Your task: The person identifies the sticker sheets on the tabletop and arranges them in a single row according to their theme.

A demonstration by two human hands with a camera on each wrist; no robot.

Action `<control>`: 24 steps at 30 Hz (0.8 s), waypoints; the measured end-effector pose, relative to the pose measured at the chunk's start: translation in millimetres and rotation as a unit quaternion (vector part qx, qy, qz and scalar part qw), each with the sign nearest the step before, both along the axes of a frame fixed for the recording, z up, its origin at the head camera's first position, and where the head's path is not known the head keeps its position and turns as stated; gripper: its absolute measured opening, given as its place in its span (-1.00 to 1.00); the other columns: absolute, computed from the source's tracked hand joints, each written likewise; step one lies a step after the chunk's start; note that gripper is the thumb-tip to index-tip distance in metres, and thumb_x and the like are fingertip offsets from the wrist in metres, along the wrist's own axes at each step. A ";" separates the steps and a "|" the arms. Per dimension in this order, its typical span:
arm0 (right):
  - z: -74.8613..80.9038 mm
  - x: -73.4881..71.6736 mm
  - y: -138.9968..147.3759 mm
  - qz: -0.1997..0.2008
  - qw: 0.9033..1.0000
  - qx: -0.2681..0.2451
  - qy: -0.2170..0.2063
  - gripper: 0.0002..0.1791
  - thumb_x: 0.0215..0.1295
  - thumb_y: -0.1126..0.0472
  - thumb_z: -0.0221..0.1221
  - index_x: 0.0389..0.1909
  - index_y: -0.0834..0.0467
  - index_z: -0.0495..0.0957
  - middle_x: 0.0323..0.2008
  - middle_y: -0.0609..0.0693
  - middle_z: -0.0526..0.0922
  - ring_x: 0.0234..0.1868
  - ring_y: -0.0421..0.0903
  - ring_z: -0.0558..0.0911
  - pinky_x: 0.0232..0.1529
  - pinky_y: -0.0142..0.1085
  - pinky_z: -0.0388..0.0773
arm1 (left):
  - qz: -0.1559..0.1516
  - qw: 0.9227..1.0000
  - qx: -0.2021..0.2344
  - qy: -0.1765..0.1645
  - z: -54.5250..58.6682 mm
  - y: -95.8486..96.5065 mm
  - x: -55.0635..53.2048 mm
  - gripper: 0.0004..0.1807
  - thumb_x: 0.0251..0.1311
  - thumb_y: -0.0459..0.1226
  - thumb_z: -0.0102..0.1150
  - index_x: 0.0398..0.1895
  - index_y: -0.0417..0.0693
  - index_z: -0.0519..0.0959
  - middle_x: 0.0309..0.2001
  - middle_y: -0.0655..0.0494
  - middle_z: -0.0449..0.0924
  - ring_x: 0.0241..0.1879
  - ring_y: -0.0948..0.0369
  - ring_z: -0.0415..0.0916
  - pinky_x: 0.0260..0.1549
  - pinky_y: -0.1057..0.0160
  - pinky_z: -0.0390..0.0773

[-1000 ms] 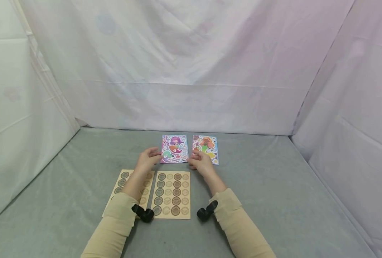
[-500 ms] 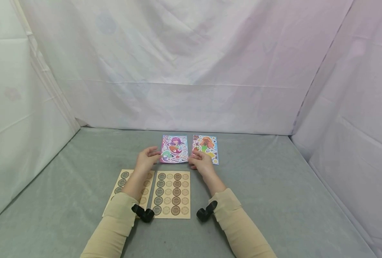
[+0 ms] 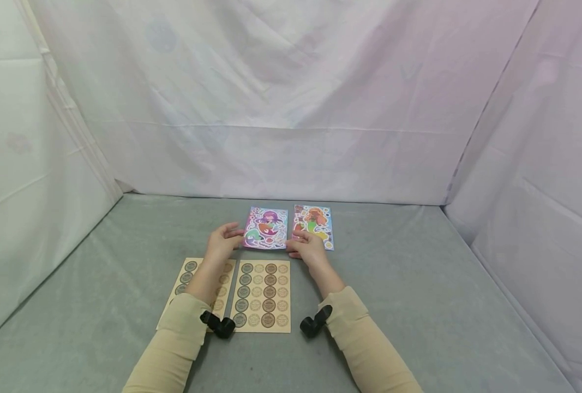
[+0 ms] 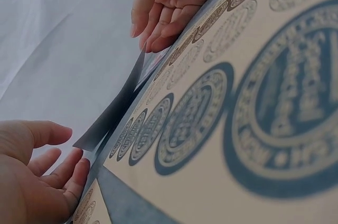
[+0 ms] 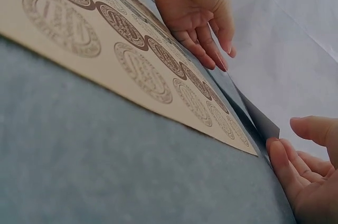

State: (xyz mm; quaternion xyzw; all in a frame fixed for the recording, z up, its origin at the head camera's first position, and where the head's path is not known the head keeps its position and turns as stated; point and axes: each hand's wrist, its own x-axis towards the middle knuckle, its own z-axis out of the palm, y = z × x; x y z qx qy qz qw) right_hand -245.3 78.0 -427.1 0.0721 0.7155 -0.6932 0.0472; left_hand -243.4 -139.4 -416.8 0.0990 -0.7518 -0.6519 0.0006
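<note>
A sticker sheet (image 3: 267,226) with a purple-haired mermaid lies far out on the grey cloth, its near edge raised and slightly bowed in the wrist views. My left hand (image 3: 222,243) is at its left edge, the fingertips by the sheet's corner and the thumb held apart. At the near right corner, my right hand (image 3: 309,251) has its fingertips under the sheet (image 5: 256,115), while the thumb stands clear of it. Beside it lies a second sheet (image 3: 316,217) with an orange-haired mermaid, its lower left partly covered by my right hand.
Nearer to me lie two tan sheets of round stickers; the right one (image 3: 262,297) shows fully, while my left forearm crosses the left one (image 3: 177,303). White cloth (image 3: 291,164) hangs behind the grey-covered table (image 3: 408,305) and along both sides.
The purple-haired mermaid sheet has shifted slightly right and turned a little clockwise, its far edge closer to the second sheet. Both hands have hardly moved.
</note>
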 end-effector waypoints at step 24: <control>-2.6 -1.5 -1.6 0.006 0.998 -0.053 -0.025 -0.47 0.06 0.55 0.24 0.14 0.37 0.46 -0.41 0.08 0.60 -0.41 -0.14 0.63 -0.29 -0.30 0.65 | -0.004 1.000 -0.010 0.002 -3.2 -3.0 -2.0 -0.41 0.17 -0.49 0.16 0.32 -0.19 0.35 -0.03 -0.16 0.56 -0.28 0.18 0.55 -0.18 0.31 0.56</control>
